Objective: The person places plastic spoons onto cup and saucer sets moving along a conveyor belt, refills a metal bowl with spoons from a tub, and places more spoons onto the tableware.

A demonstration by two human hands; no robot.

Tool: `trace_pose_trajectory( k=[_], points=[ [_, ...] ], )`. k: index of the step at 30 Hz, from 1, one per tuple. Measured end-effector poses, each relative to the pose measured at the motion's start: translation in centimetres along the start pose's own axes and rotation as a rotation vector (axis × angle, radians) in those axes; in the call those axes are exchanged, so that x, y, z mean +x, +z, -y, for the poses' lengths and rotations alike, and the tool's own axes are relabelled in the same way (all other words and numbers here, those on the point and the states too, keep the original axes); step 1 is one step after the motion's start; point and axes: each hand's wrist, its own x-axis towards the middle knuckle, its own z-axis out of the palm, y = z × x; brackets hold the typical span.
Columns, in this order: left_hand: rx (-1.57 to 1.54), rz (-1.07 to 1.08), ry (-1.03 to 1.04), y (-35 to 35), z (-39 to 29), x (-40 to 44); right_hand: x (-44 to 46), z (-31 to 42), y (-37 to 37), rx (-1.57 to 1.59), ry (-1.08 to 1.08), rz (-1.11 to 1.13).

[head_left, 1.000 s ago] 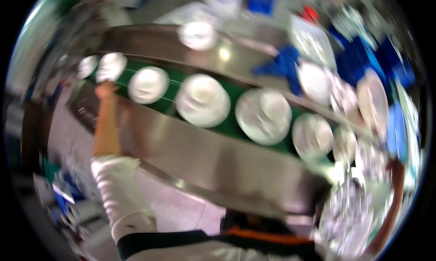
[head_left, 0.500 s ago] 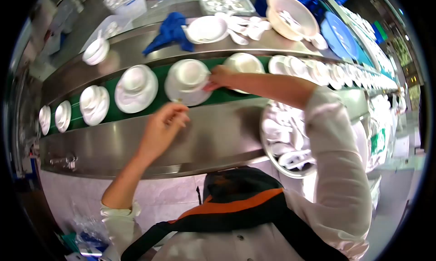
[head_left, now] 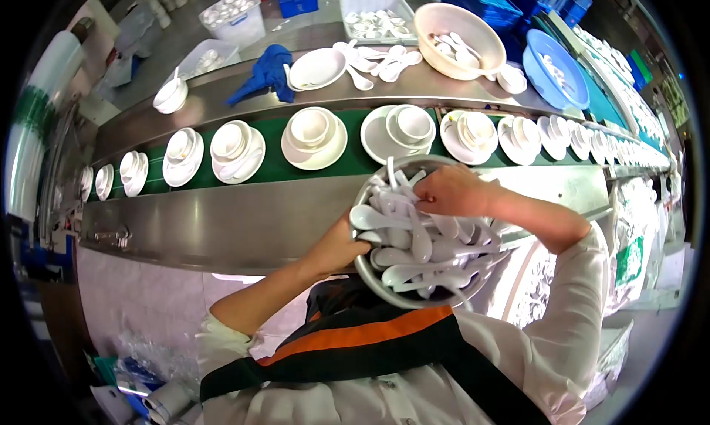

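Note:
A round metal basin (head_left: 362, 277) heaped with white soup spoons (head_left: 421, 240) sits in front of me, beside the green belt. My left hand (head_left: 339, 246) is closed at the basin's left rim, its thumb over the edge. Over the spoons at the far side of the basin, my right hand (head_left: 452, 191) has its fingers curled down among the handles. What those fingers hold is hidden. Just beyond the basin, a plate with stacked bowls (head_left: 410, 124) rests on the belt. To its left stands another plate with stacked bowls (head_left: 309, 129).
The green conveyor belt (head_left: 271, 153) carries a long row of plate-and-bowl sets. On the steel ledge behind lie a blue cloth (head_left: 268, 75), a white plate (head_left: 318, 69), loose spoons (head_left: 399, 64), a cream basin (head_left: 460, 44) and a blue basin (head_left: 555, 70).
Both hands have left the belt area for the spoon basin. My left hand moved right to its rim; my right hand came back over the spoons. The basin sits further left in view.

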Motion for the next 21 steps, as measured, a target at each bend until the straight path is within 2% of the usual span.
trace_pose_trajectory(
  k=[3,4,5,6,7,8,10,11,12,13,14,16,18,20,21],
  points=[
    [0.023,-0.104,-0.120,-0.8,0.4,-2.7,0.1,0.4,-0.8,0.153,0.037,-0.099],
    [0.081,-0.159,-0.160,-1.3,0.4,-3.4,0.3,-0.6,-1.4,0.372,-0.117,-0.220],
    [0.128,-0.113,-0.231,-2.0,0.0,-4.0,0.9,-1.9,-2.6,0.484,-0.085,-0.235],
    [0.173,-0.067,-0.305,-3.1,-0.5,-4.7,2.4,-3.9,-3.0,0.445,-0.101,-0.407],
    [0.205,-0.043,-0.287,-3.9,-1.1,-5.3,3.2,-5.1,-4.1,0.443,0.091,-0.462],
    [0.203,-0.051,-0.287,-4.1,-1.6,-5.6,4.8,-7.9,-3.9,0.362,0.147,-0.491],
    [0.516,-0.425,-0.189,-3.0,-3.4,-5.7,7.8,-13.3,-2.0,0.144,0.292,-0.375],
    [0.655,-0.457,-0.219,-1.5,-5.3,-4.8,9.5,-15.3,-0.6,0.051,0.350,-0.279],
    [0.647,-0.467,-0.218,-0.6,-5.0,-3.8,11.2,-16.2,0.5,0.028,0.326,-0.187],
    [0.949,-0.351,0.022,0.0,-4.6,-2.8,12.8,-16.8,2.0,0.232,0.279,-0.209],
    [1.242,-0.221,0.269,0.6,-4.3,-2.0,14.3,-16.2,3.2,0.452,0.378,-0.302],
    [1.277,-0.227,0.248,2.2,-4.0,-0.2,16.3,-15.4,3.9,0.590,0.286,-0.331],
    [1.384,-0.146,0.136,2.3,-2.9,1.2,17.1,-14.7,4.3,0.609,0.230,-0.233],
    [1.341,-0.186,0.179,2.4,-2.7,1.8,16.6,-14.1,4.7,0.632,0.217,-0.236],
    [1.277,-0.142,0.184,1.9,-2.9,2.0,17.0,-13.8,4.6,0.753,0.212,-0.267]
  ],
)
